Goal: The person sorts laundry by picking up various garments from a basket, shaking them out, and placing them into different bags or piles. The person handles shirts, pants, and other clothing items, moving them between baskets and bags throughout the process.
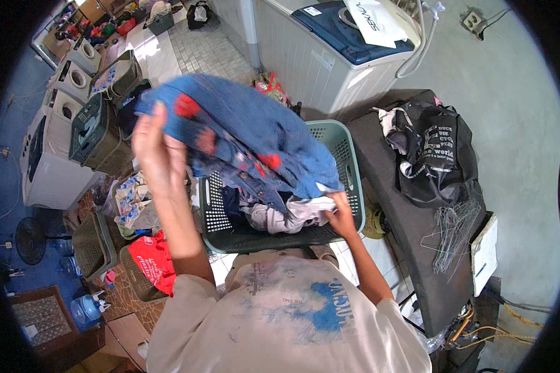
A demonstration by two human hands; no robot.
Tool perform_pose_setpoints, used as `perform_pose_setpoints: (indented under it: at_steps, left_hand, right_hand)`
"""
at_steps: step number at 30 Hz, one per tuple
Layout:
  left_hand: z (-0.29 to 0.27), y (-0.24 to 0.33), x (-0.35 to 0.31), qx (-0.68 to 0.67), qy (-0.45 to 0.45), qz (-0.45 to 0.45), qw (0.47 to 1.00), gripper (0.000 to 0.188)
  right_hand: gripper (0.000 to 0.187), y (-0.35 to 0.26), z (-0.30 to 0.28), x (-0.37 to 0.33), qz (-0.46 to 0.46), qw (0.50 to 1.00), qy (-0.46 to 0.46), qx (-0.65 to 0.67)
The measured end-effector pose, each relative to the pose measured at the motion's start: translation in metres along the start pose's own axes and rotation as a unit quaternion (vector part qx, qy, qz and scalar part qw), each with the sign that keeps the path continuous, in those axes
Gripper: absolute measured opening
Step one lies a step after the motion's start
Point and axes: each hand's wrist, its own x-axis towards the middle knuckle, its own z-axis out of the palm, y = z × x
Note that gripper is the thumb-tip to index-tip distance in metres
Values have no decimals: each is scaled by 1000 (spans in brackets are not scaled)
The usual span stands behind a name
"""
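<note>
A blue denim garment (242,118) with red patches is stretched between my hands above a grey-green laundry basket (345,149). My left hand (158,146), raised and a little blurred, grips the garment's left end. At the other end, low on the right, my right hand (340,216) is closed on its edge, beside a small white piece. Pale grey cloth (286,217) and some dark cloth lie in the basket below, partly hidden by the denim.
A top-loading washing machine (336,68) stands ahead. On the right, a dark padded table (392,230) holds a black bag (438,149), wire hangers (451,236) and a white board (485,255). More baskets (93,133), front-loading machines and a fan (34,239) are on the left.
</note>
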Motion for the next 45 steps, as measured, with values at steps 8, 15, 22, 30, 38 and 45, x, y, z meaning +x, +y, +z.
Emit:
perform_pose_setpoints:
  at_steps: [8,15,22,30,38,45]
  left_hand:
    - [56,68,20,-126,-153,111,974,20]
    - [67,114,47,-193,-289,95,933,28]
    - [88,116,15,-142,-246,128,950,21]
    - [103,16,-75,-90,-197,-36,976,9]
    - [30,27,-63,469,-203,-1,860,11]
    - [20,24,-34,535,-139,122,825,5]
  right_hand:
    - [33,21,-42,-43,142,980,-44,-134]
    - [20,59,-8,-67,119,817,-206,-524]
    - [41,-47,4,18,180,968,-28,-172]
    - [65,-239,-49,95,-173,961,161,144]
    - [43,-239,-127,76,-133,990,47,30]
    - [16,-233,-196,29,-12,983,128,132]
